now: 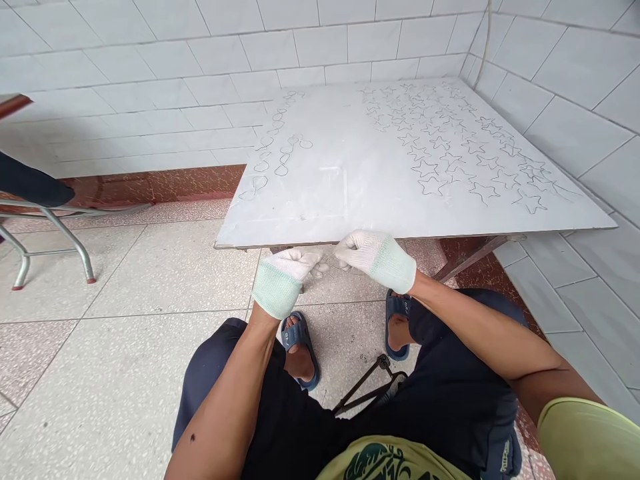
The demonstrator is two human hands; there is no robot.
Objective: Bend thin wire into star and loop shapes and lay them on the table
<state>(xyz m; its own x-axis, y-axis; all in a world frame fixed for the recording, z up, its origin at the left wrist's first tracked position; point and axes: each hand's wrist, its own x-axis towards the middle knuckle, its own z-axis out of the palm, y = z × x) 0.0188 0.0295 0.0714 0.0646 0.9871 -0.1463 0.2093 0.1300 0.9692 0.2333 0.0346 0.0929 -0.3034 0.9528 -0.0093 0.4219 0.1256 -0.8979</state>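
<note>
My left hand (294, 265), in a white knit glove with a pale green cuff, is at the near edge of the white tabletop (370, 207), fingers pinched together. Facing it just to the right is my right hand (364, 252), gloved the same way and also closed in a pinch. Only a small gap separates the fingertips. Whatever is between them is too thin or hidden to make out. On the right half of the tabletop lie several thin wire star shapes (440, 143). Rounded, looped wire pieces (284, 160) lie in lines toward the left.
Tiled walls (330, 43) border the table at the back and right. A table leg (467, 259) slants beneath it. At the left stands a metal-legged seat (75, 247) with part of a person's leg (30, 180). A dark folding frame (367, 387) is between my feet.
</note>
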